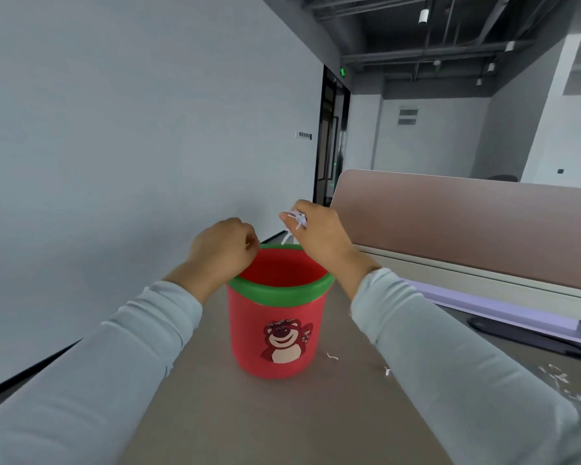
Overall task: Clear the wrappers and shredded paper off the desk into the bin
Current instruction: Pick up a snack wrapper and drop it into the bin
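A red bin with a green rim and a bear picture stands on the desk. My right hand hovers over the bin's far rim, pinching a small wad of white shredded paper; a strip dangles below it. My left hand is at the bin's left rim, fingers curled closed; what it holds, if anything, is hidden. Loose shreds lie on the desk to the right, with single scraps near the bin.
A pale purple flat board and a dark flat object lie along the desk's right side, below a pink-brown partition. A white wall runs along the left; the desk's left edge drops off there.
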Motion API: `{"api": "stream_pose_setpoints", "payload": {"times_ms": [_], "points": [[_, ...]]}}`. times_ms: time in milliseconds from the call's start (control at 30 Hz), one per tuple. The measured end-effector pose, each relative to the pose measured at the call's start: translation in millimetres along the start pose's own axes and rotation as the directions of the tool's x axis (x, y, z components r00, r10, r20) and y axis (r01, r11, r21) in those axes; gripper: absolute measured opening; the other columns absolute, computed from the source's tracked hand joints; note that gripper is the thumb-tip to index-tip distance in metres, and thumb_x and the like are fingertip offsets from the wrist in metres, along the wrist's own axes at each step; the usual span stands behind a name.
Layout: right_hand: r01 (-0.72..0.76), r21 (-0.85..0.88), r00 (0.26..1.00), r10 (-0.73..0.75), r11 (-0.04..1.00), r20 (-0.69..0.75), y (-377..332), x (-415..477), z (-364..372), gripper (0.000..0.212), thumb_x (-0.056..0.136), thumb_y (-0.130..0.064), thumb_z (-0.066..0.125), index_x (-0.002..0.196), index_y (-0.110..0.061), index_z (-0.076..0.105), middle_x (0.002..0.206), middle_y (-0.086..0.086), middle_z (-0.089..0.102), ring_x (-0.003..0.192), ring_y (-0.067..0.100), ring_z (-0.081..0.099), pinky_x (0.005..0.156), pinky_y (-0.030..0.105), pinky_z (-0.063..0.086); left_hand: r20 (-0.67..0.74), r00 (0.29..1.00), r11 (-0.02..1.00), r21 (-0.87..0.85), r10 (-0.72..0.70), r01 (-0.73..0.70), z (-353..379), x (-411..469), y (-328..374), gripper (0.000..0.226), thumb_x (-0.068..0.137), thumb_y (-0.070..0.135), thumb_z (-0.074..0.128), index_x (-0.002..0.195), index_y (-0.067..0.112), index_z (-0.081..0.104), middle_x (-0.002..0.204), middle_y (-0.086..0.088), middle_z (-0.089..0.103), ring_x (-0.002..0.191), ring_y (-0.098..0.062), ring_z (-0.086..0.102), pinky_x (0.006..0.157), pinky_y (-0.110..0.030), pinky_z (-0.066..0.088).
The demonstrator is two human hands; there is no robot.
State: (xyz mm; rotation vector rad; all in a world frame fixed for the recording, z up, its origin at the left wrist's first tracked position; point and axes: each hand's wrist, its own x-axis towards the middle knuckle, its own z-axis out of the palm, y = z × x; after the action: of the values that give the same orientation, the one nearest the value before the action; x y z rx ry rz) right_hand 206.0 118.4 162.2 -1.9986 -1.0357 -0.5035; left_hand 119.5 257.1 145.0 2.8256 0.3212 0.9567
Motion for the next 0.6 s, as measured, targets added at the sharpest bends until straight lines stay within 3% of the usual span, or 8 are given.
{"api": "stream_pose_setpoints", "payload": {"times_ms": [67, 167, 367, 600], "points": [[-0.027, -0.034, 0.994, 0.03, 0.999, 0.102, -2.2, 5.8, 11.7, 0.028, 0.09, -0.026, 0.053, 0.069, -0.009, 0.046, 0.062, 0.005, 0.048, 0.063, 0.023, 0.043, 0.052, 0.028, 0.031, -0.034, 0.999, 1.0, -0.006, -0.011, 0.011, -3.6, -6.1, -7.2, 0.018, 0.086, 0.022, 0.049, 0.091, 0.018, 0.066, 0.098, -0.004, 0.061, 0.091, -0.026, 0.058, 0.071, -0.033, 0.045], [-0.051, -0.144, 0.968, 0.085, 0.988, 0.238, 4.8, 7.1, 20.6, 0.028, 0.088, -0.032, 0.055, 0.088, -0.004, 0.057, 0.087, 0.013, 0.063, 0.075, 0.026, 0.053, 0.062, 0.028, 0.036, -0.033, 0.999, 1.0, -0.011, -0.027, 0.027, -7.3, -14.4, -16.7, 0.016, 0.086, 0.025, 0.051, 0.088, 0.019, 0.065, 0.096, -0.001, 0.061, 0.089, -0.023, 0.058, 0.069, -0.03, 0.043], [-0.014, -0.235, 0.885, 0.122, 0.972, 0.45, 6.5, -1.8, 11.7, 0.025, 0.08, -0.03, 0.067, 0.103, -0.019, 0.069, 0.11, -0.001, 0.064, 0.103, 0.017, 0.057, 0.084, 0.028, 0.042, 0.006, 1.0, 1.0, -0.006, -0.027, 0.027, -4.4, -23.1, -21.9, 0.015, 0.085, 0.027, 0.053, 0.087, 0.019, 0.065, 0.096, 0.0, 0.061, 0.088, -0.02, 0.057, 0.067, -0.028, 0.039], [-0.009, -0.274, 0.921, 0.115, 0.962, 0.373, 7.5, -9.6, 3.1, 0.011, 0.078, -0.022, 0.071, 0.087, -0.016, 0.074, 0.096, 0.001, 0.073, 0.087, 0.015, 0.064, 0.076, 0.028, 0.048, -0.01, 1.0, 1.0, -0.01, 0.021, -0.022, -8.6, -25.8, -9.2, 0.016, 0.086, 0.029, 0.053, 0.087, 0.018, 0.066, 0.095, -0.001, 0.061, 0.09, -0.021, 0.058, 0.072, -0.032, 0.047]]}}
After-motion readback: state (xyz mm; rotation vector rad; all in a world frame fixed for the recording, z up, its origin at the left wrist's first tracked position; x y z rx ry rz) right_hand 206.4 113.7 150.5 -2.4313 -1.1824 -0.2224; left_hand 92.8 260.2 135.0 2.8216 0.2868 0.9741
